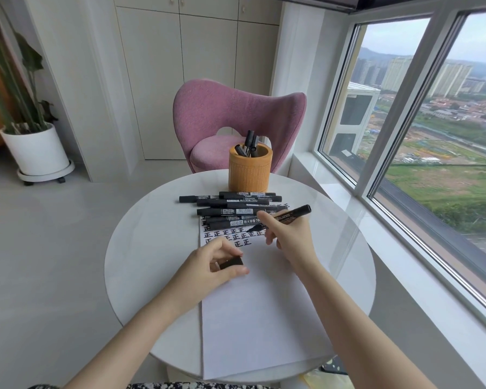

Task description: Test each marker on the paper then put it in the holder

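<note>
**Uncapped marker over the paper, cap waiting in the other hand**

The right hand (289, 234) is holding an open black marker (291, 214), its fingers (267, 219) clamped around the barrel. The tip is pointing down-left at the top of the paper (264, 304), close to the rows of black test marks. Whether the tip is touching the sheet cannot be told.

The left hand (208, 268) is resting on the paper's left part, its fingers (226, 245) pinching the small black cap (231, 262). A pile of markers (230, 204) is lying across the far end of the paper. Behind it, the orange holder (249, 172) is standing on the table (141, 248) with a few markers already in it.

The likely trouble is crowding. The tip is working right beside the nearest marker of the pile, so a stroke could be running ink onto that barrel or nudging the round markers into rolling. The cap is being held only by a light pinch and could be slipping out during recapping. Reaching over the pile to the holder is also risking a sleeve-less forearm sweeping markers off the table.
</note>
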### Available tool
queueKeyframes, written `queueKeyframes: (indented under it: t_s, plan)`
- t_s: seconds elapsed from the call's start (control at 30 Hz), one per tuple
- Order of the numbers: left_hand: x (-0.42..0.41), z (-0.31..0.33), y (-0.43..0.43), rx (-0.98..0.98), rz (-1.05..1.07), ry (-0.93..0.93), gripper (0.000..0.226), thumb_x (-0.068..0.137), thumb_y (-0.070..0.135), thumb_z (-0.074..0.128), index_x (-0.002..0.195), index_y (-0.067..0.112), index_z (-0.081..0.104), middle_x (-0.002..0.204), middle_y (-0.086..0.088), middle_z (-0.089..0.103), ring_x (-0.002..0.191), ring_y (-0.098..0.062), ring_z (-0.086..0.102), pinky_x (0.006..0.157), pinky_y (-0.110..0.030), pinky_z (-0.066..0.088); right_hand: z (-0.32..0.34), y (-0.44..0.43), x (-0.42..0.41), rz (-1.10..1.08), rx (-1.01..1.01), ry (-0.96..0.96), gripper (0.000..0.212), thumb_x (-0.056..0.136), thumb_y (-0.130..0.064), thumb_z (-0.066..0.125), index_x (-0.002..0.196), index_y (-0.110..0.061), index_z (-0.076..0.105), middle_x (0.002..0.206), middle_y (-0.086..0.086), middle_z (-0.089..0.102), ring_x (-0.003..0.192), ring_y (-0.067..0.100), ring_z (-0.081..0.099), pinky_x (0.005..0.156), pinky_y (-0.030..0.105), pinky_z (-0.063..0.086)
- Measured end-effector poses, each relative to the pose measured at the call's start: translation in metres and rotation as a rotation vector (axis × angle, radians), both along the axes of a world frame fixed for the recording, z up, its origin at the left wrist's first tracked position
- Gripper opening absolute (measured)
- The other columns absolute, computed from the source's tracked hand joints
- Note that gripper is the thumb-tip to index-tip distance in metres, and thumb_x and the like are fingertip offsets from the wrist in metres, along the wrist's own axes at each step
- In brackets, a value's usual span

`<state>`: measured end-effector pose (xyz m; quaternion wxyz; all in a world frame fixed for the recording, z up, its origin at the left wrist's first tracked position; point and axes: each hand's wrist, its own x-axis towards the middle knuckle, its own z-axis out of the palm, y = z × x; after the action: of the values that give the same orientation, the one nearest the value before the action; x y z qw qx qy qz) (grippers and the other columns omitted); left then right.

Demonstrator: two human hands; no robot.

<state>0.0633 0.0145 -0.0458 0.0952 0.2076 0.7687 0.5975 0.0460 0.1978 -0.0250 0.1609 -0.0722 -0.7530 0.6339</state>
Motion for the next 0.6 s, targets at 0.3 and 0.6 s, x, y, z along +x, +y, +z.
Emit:
queueKeyframes:
  t_s: [0.3,0.6]
  plan:
    - [0.003,0.003,0.002,-0.064,0.017,0.035,0.020,0.075,0.015,0.078,0.082,0.024,0.061,0.088,0.008,0.073,0.077,0.001,0.061,0.062,-0.009,0.037,-0.016,0.001,-0.006,-0.134,0.121,0.054,0.039,0.085,-0.013,0.060,0.057,-0.015,0.032,0.050,-0.003,0.030,0.050,0.009,0.024,0.045,0.022,0.019]
    - [0.003,0.002,0.002,-0.064,0.010,0.033,0.018,0.076,0.017,0.077,0.085,0.022,0.061,0.089,0.004,0.073,0.077,-0.004,0.059,0.061,-0.011,0.036,-0.019,0.000,-0.006,-0.129,0.153,0.076,0.037,0.086,-0.013,0.061,0.059,-0.016,0.036,0.048,-0.011,0.031,0.048,0.004,0.025,0.044,0.019,0.021]
